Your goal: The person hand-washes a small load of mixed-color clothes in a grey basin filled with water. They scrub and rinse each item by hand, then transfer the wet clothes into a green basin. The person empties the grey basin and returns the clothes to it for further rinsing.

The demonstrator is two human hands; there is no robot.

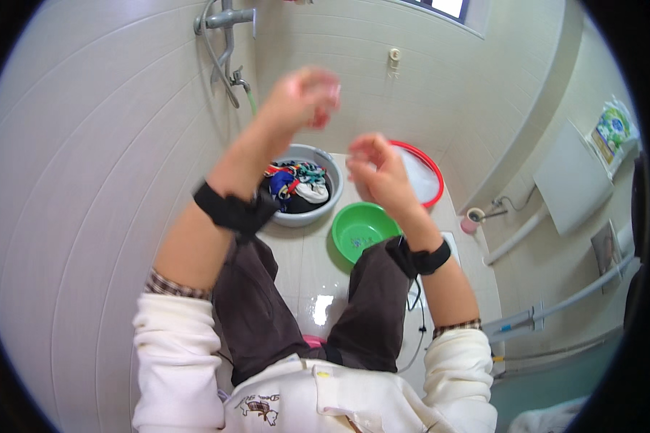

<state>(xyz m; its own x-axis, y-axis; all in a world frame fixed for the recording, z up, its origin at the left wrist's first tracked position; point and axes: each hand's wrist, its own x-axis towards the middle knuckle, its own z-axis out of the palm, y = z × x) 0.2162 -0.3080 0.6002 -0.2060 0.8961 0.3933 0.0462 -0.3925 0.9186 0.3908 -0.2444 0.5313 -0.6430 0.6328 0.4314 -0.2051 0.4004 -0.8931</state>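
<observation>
Raised in the air, my left hand (pixel 306 100) is blurred, its fingers curled and reddish; whether they are closed cannot be made out. It appears above and behind a grey plastic basin (pixel 334 187) by the left wall. Multicoloured clothes (pixel 295 184) lie in that basin, partly hidden by my left forearm. My right hand (pixel 379 168) is lifted too, fingers loosely bent and apart, with nothing seen in them. Below it in view, a green plastic basin (pixel 365 222) with a printed bottom rests on the floor. Behind the hand is a red-rimmed round basin (pixel 436 178), partly covered.
A shower mixer (pixel 225 20) and a tap (pixel 241 81) with a green hose are on the left wall. On the right are a toilet brush holder (pixel 471 221), a white cistern (pixel 571 178) and pipes. Cables run beside my right leg. The tiled floor (pixel 309 287) looks wet.
</observation>
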